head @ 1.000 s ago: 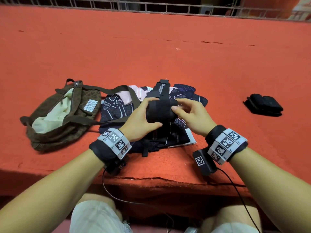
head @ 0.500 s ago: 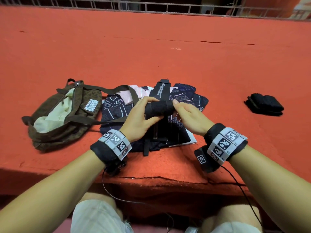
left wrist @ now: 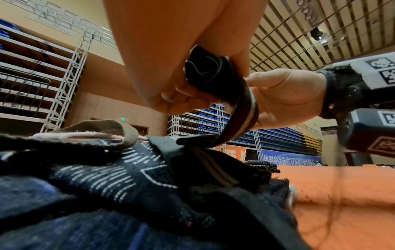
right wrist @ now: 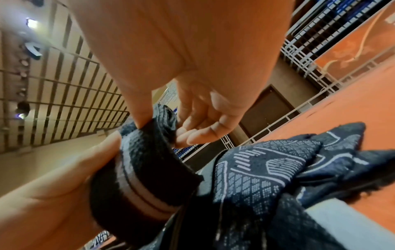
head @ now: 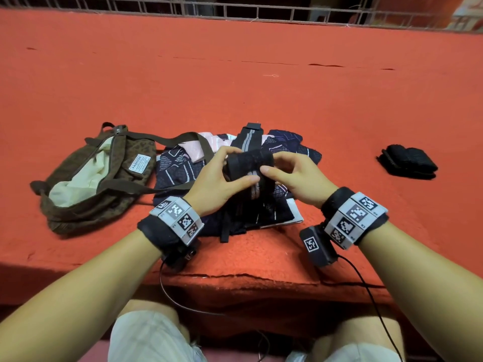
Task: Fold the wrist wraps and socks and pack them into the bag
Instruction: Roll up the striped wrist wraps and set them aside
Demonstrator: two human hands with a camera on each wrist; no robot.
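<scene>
A black wrist wrap (head: 249, 163) with grey stripes is partly rolled and held just above a pile of navy patterned socks (head: 177, 171). My left hand (head: 232, 167) grips the roll's left end, thumb on its near side. My right hand (head: 271, 163) pinches the right end. The left wrist view shows the roll (left wrist: 205, 71) with its striped tail (left wrist: 241, 118) hanging down to the pile. In the right wrist view the wrap (right wrist: 145, 160) lies between thumb and curled fingers (right wrist: 200, 128). An open brown bag (head: 104, 178) lies to the left.
A second black wrist wrap (head: 409, 163), rolled up, lies on the red carpeted surface (head: 261, 87) far right. The bag's strap (head: 167, 189) crosses the socks. A pink item (head: 193, 150) sits at the pile's back. The surface's front edge (head: 235, 276) is close.
Both hands have kept turning the roll and raised it slightly off the pile. The right thumb has shifted onto the roll's near side.
</scene>
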